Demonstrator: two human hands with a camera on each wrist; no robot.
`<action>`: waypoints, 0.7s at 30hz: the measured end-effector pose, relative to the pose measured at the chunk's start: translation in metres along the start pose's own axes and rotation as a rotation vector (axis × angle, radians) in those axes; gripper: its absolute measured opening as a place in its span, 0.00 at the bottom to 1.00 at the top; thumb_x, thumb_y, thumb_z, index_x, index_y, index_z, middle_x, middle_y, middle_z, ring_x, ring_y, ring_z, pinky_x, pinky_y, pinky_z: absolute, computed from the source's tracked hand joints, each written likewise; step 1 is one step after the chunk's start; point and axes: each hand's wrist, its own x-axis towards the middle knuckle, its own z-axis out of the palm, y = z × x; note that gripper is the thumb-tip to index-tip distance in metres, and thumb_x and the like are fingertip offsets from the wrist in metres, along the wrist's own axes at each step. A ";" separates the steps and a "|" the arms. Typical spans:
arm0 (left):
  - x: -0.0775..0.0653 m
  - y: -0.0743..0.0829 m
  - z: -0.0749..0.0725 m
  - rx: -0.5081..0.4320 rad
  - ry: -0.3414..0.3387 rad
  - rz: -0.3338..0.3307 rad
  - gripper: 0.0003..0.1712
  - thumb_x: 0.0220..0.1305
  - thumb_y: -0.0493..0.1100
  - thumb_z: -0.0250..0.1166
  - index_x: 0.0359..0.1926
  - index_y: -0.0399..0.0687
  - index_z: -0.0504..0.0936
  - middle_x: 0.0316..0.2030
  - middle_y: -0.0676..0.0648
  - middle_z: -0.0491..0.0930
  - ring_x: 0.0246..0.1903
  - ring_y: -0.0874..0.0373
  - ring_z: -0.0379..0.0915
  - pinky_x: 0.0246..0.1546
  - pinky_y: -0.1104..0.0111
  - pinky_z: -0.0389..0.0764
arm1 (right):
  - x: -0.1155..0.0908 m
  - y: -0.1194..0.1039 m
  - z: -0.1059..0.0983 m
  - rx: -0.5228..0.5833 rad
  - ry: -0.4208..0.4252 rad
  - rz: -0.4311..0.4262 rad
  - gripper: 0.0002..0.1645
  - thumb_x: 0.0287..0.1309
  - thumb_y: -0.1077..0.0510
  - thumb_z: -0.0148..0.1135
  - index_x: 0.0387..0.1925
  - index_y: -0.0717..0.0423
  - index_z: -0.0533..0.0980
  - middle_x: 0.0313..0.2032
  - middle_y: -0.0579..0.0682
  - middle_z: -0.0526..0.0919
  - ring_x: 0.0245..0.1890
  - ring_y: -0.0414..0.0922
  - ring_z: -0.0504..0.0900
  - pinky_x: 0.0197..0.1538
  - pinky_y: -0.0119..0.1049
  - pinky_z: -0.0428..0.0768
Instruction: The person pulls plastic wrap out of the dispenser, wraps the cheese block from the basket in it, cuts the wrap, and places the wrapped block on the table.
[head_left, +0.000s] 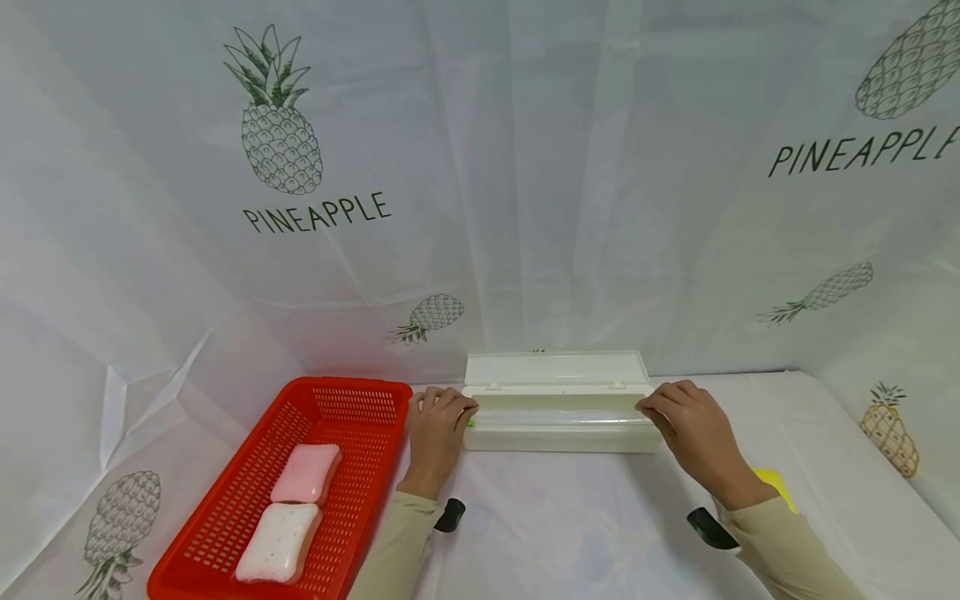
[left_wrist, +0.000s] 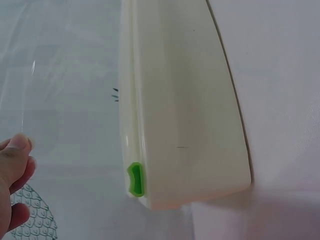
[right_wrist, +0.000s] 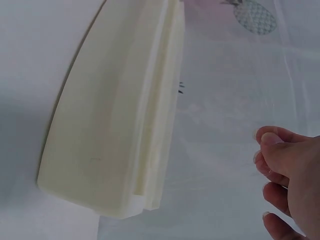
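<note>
A long cream cling film dispenser (head_left: 558,440) stands at the back of the table, its white lid (head_left: 555,368) raised. My left hand (head_left: 438,427) is at its left end, pinching a corner of clear cling film (left_wrist: 52,95) between thumb and fingers. At the other end, my right hand (head_left: 693,437) pinches the opposite corner of the film. The clear sheet stretches between both hands, above the dispenser's opening in the head view. A green cutter slider (left_wrist: 136,179) sits at the dispenser's left end.
Left of my left arm is a red plastic basket (head_left: 352,383) holding a pink block (head_left: 306,472) and a white speckled block (head_left: 277,542). Something yellow (head_left: 778,485) shows partly behind my right wrist. A pineapple-print sheet (head_left: 540,208) hangs behind the dispenser.
</note>
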 end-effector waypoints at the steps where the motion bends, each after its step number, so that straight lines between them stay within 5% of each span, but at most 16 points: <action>1: 0.000 0.000 -0.001 0.000 -0.003 -0.004 0.04 0.61 0.43 0.77 0.37 0.55 0.93 0.36 0.54 0.87 0.45 0.52 0.75 0.56 0.49 0.72 | 0.000 0.000 0.000 0.002 -0.001 0.000 0.18 0.38 0.72 0.80 0.34 0.57 0.85 0.32 0.48 0.84 0.38 0.51 0.79 0.42 0.45 0.76; 21: 0.001 0.004 -0.009 0.020 -0.015 -0.013 0.02 0.62 0.44 0.77 0.37 0.56 0.92 0.36 0.54 0.87 0.46 0.53 0.74 0.55 0.51 0.71 | -0.001 -0.004 -0.005 -0.011 -0.015 0.026 0.16 0.40 0.71 0.80 0.34 0.57 0.86 0.32 0.47 0.83 0.38 0.51 0.79 0.41 0.48 0.75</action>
